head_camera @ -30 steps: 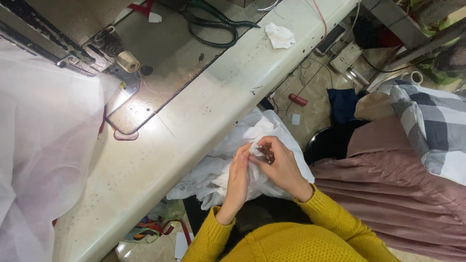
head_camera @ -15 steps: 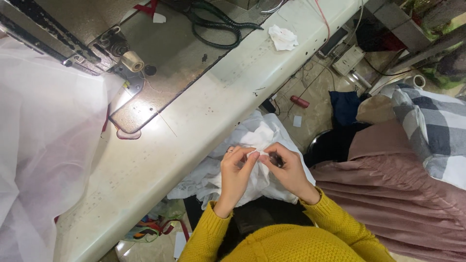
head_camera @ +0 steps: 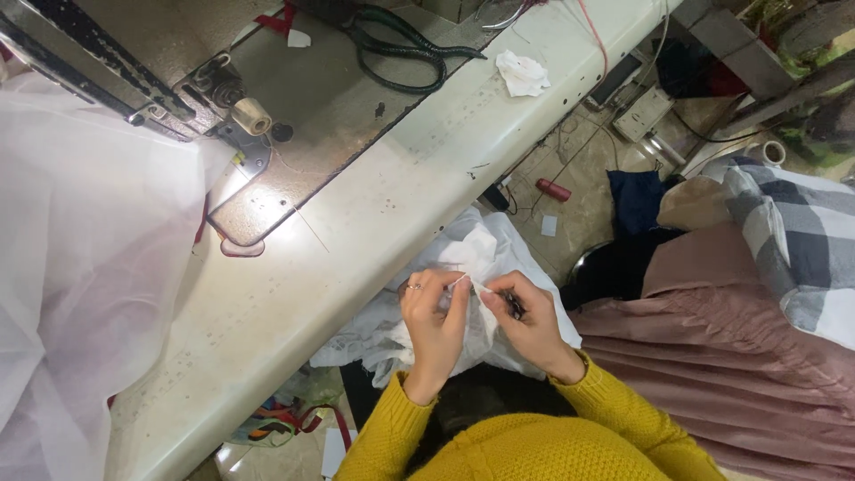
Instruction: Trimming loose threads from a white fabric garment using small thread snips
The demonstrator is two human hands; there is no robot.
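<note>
While both hands work below the bench's near edge | left hand (head_camera: 436,325) pinches soft white cloth (head_camera: 472,254) | right hand (head_camera: 527,322) grips small dark tool (head_camera: 515,305) | cloth judged light, limp; hold near worked edge.

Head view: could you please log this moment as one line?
left hand: pinching white fabric | right hand: on fabric, holding small dark tool | place: lap, beside sewing table
</note>
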